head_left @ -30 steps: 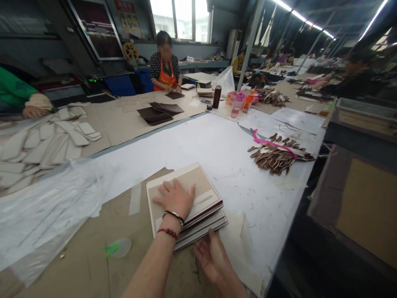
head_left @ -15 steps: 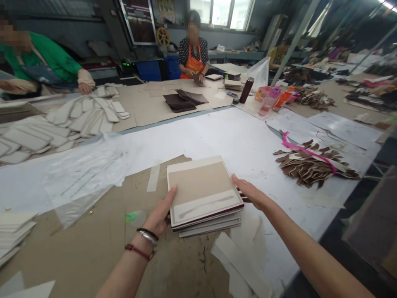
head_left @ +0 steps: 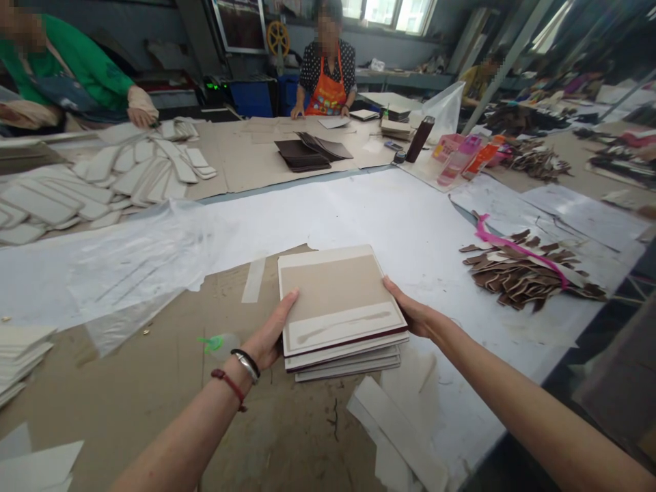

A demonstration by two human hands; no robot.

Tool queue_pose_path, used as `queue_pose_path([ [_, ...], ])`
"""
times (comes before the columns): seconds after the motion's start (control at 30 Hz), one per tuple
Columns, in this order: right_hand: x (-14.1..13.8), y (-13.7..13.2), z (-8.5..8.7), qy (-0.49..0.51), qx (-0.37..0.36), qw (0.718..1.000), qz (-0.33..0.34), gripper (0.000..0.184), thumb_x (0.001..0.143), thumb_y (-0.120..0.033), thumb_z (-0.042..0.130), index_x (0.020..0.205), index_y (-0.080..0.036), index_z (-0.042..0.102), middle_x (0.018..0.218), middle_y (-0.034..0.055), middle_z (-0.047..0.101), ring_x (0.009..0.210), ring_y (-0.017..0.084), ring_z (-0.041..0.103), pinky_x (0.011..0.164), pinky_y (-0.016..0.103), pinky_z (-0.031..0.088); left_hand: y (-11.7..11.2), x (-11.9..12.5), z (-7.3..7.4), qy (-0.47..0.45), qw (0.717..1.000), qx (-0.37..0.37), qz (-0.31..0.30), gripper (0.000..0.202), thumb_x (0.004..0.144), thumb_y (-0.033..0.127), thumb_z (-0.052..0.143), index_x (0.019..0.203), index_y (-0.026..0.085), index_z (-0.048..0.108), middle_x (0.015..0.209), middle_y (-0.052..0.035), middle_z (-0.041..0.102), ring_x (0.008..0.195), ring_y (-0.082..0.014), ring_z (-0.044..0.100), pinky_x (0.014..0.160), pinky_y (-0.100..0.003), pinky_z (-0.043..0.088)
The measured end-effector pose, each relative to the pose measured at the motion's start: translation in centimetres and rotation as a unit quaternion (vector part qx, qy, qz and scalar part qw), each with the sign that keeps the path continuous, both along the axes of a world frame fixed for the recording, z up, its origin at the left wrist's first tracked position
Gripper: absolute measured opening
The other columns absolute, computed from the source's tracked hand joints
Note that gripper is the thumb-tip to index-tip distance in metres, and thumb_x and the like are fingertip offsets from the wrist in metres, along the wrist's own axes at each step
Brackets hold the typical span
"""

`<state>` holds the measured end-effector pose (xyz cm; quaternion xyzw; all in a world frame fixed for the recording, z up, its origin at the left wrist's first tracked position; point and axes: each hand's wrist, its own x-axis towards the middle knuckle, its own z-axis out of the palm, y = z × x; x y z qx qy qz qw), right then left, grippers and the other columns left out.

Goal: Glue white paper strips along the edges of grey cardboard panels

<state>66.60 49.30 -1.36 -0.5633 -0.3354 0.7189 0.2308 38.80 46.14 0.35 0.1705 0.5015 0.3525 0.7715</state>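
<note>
A stack of square, flat panels (head_left: 333,287) lies in front of me, beige and off-white on top with a dark red edge below the uppermost layer. The lower panels stick out unevenly at the near side. My left hand (head_left: 270,333) grips the stack's left side, thumb on the top edge and fingers hidden behind the side. On the opposite side my right hand (head_left: 408,309) holds it likewise, thumb at the upper right edge and fingers mostly out of sight. Close to my left wrist is a small clear bottle with a green tip (head_left: 220,344).
Off-white strips (head_left: 394,430) lie near right of the stack. A bundle of brown strips (head_left: 527,273) with a pink tie lies further right. Pale cut pieces (head_left: 102,178) are heaped at left, dark panels (head_left: 307,152) beyond. Co-workers stand across the table.
My right hand has closed in against the stack's right side, where its fingers stood slightly off before. The co-worker in the orange apron has spread both hands apart on the table.
</note>
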Motion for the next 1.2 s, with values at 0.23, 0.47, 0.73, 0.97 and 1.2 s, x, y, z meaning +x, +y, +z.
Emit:
queue_pose_path([
  [0.23, -1.0, -0.5, 1.1, 0.085, -0.047, 0.994, -0.042, 0.066, 0.085, -0.065, 0.028, 0.115, -0.014, 0.055, 0.105, 0.0108, 0.065, 0.100, 0.024, 0.059, 0.096, 0.041, 0.041, -0.3, 0.3, 0.2, 0.016, 1.000, 0.007, 0.007, 0.051, 0.078, 0.053, 0.053, 0.112, 0.014, 0.057, 0.106, -0.0118, 0.066, 0.092, -0.0220, 0.064, 0.082, -0.034, 0.052],
  [0.47, -1.8, -1.2, 1.1, 0.109, -0.032, 0.990, -0.088, 0.065, 0.085, -0.063, 0.031, 0.114, -0.011, 0.055, 0.099, 0.0109, 0.067, 0.097, 0.024, 0.061, 0.094, 0.040, 0.043, -0.7, 0.0, 0.3, -0.008, 1.000, 0.016, 0.011, 0.051, 0.078, 0.050, 0.054, 0.115, 0.015, 0.055, 0.107, -0.0119, 0.065, 0.093, -0.0228, 0.063, 0.083, -0.035, 0.052],
  [0.73, -3.1, -1.8, 2.2, 0.137, 0.006, 0.986, -0.097, 0.055, 0.090, -0.054, 0.031, 0.114, -0.012, 0.056, 0.102, 0.0100, 0.066, 0.094, 0.023, 0.062, 0.090, 0.037, 0.046, -1.4, -0.2, 1.7, 0.002, 0.999, 0.012, 0.040, 0.047, 0.082, 0.047, 0.050, 0.115, 0.014, 0.055, 0.104, -0.0123, 0.066, 0.093, -0.0241, 0.063, 0.082, -0.037, 0.053],
  [0.97, -3.3, -2.5, 1.9, 0.122, 0.001, 0.987, -0.108, 0.057, 0.087, -0.056, 0.037, 0.113, -0.010, 0.056, 0.098, 0.0111, 0.068, 0.092, 0.024, 0.063, 0.088, 0.038, 0.047, -2.3, -0.7, 1.2, -0.012, 0.999, 0.029, 0.034, 0.048, 0.080, 0.046, 0.054, 0.116, 0.014, 0.054, 0.102, -0.0124, 0.067, 0.093, -0.0246, 0.064, 0.082, -0.037, 0.053],
  [1.2, -3.7, -2.0, 4.8, 0.151, 0.138, 0.976, -0.069, 0.056, 0.079, -0.054, 0.050, 0.118, -0.014, 0.052, 0.103, 0.0112, 0.065, 0.096, 0.028, 0.060, 0.088, 0.043, 0.047, -2.2, -0.5, 2.3, 0.008, 0.996, 0.059, 0.073, 0.043, 0.082, 0.041, 0.050, 0.116, 0.015, 0.053, 0.094, -0.0100, 0.069, 0.089, -0.0246, 0.065, 0.078, -0.036, 0.054],
])
